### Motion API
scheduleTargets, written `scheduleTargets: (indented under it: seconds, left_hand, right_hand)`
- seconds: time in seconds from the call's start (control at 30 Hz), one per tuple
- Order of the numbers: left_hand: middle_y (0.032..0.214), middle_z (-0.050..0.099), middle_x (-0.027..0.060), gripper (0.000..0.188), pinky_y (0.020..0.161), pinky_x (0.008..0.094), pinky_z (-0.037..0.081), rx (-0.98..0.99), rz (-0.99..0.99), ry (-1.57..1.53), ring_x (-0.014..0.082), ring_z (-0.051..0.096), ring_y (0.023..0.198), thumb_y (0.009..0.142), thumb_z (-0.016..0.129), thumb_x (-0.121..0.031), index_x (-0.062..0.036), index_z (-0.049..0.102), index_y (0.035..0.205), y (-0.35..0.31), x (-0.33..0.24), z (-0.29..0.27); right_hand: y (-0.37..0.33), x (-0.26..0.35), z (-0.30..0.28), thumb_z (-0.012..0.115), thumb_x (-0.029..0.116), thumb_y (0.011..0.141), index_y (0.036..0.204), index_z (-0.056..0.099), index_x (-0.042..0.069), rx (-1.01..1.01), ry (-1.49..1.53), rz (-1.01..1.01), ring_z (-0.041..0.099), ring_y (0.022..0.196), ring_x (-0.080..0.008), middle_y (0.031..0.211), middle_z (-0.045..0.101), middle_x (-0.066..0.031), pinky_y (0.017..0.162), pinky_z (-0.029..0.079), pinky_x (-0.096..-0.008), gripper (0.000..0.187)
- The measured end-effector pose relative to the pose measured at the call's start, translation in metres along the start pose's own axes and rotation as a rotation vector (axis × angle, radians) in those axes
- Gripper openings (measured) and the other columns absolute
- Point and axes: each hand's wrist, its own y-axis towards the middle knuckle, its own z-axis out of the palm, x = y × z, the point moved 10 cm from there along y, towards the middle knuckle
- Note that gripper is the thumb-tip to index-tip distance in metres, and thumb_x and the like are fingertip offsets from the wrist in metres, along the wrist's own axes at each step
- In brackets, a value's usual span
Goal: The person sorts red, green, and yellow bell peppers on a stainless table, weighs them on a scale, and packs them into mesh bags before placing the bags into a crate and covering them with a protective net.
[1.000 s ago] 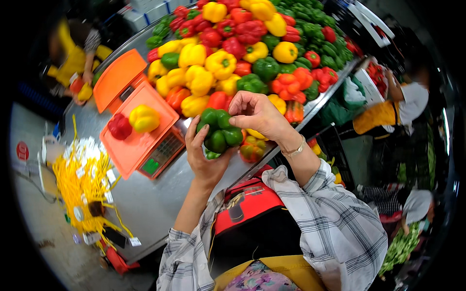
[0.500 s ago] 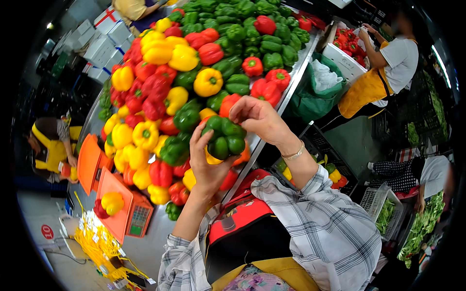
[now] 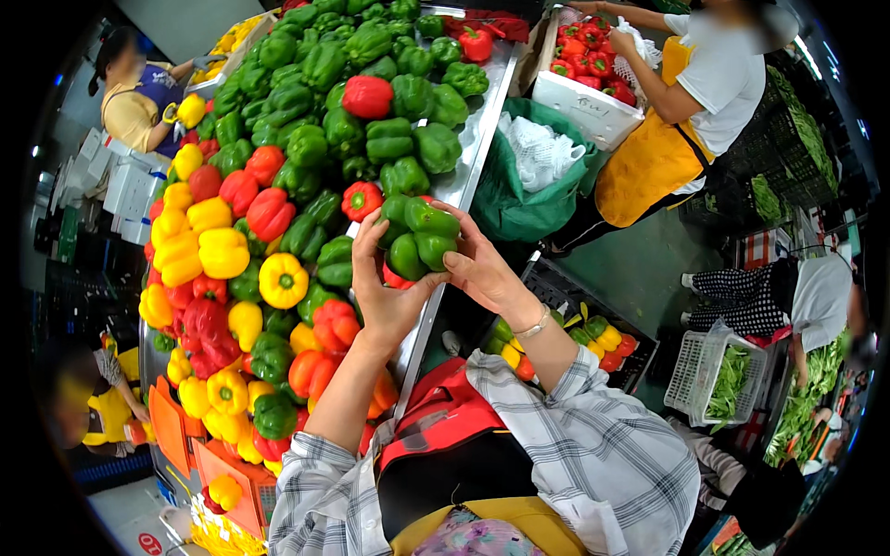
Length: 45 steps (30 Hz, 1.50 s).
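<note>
Two hands hold one green bell pepper [image 3: 419, 235], raised over the near edge of the worktop [image 3: 482, 107]. Left hand [image 3: 387, 298]: cupped, fingers up its left side, thumb below. Right hand [image 3: 482, 267]: curved round its right side, thumb pressed to a lower lobe; in the earlier frame, its bent fingers pinch near the top instead. Both forearms angle up from below. View now swung right: orange scale [image 3: 243, 500] sits lower left, beyond the mixed peppers [image 3: 273, 215]. White box [image 3: 586, 113], upper right: dark handwriting on its side. Red round mark [image 3: 149, 543], lower left.
</note>
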Motion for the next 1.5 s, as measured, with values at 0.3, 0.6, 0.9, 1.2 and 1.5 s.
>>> scheduleTargets:
  seconds: [0.3, 0.6, 0.9, 1.2, 1.5]
  left_hand:
    - [0.146, 0.036, 0.0196, 0.080, 0.106, 0.0437, 0.042, 0.576, -0.012, 0.320, 0.0397, 0.043, 0.132, 0.070, 0.081, -0.014, -0.0094, 0.042, 0.139, 0.070, 0.026, 0.061]
    - [0.125, 0.051, 0.0211, 0.061, 0.099, 0.0451, 0.045, 0.377, 0.021, 0.800, 0.0413, 0.052, 0.114, 0.074, 0.076, -0.010, -0.0047, 0.049, 0.128, 0.201, 0.142, -0.085]
    - [0.147, 0.033, 0.0258, 0.101, 0.107, 0.0453, 0.041, 0.159, -0.432, 0.879, 0.0417, 0.044, 0.129, 0.070, 0.083, -0.046, -0.0175, 0.029, 0.150, 0.289, 0.287, -0.127]
    - [0.130, 0.046, 0.0167, 0.076, 0.091, 0.0494, 0.048, -0.011, -0.140, 0.890, 0.0411, 0.053, 0.106, 0.059, 0.083, -0.020, -0.0219, 0.052, 0.129, 0.268, 0.245, -0.108]
    - [0.135, 0.042, 0.0156, 0.076, 0.088, 0.0468, 0.046, 0.403, -0.025, 0.916, 0.0380, 0.049, 0.105, 0.057, 0.080, -0.017, -0.0210, 0.054, 0.128, 0.156, 0.150, -0.066]
  right_hand:
    - [0.058, 0.052, -0.142, 0.065, 0.026, 0.093, 0.142, 0.038, 0.012, -0.200, 0.257, -0.169, 0.053, 0.124, -0.0347, 0.139, 0.049, -0.0146, 0.101, 0.047, -0.0567, 0.058]
    - [0.082, 0.198, -0.260, 0.066, 0.026, 0.090, 0.136, 0.045, 0.004, -0.381, 0.410, -0.565, 0.044, 0.130, -0.0448, 0.140, 0.047, -0.0205, 0.107, 0.042, -0.0571, 0.055]
    - [0.096, 0.221, -0.286, 0.074, 0.021, 0.084, 0.138, 0.044, 0.008, -0.456, 0.455, -0.617, 0.038, 0.133, -0.0458, 0.144, 0.042, -0.0178, 0.106, 0.044, -0.0553, 0.063]
    - [0.113, 0.213, -0.299, 0.074, 0.022, 0.084, 0.139, 0.044, 0.008, -0.472, 0.419, -0.575, 0.039, 0.132, -0.0462, 0.144, 0.041, -0.0179, 0.105, 0.045, -0.0541, 0.064]
    - [0.133, 0.202, -0.304, 0.072, 0.021, 0.084, 0.138, 0.045, 0.006, -0.485, 0.434, -0.608, 0.038, 0.132, -0.0486, 0.144, 0.041, -0.0197, 0.103, 0.047, -0.0546, 0.062]
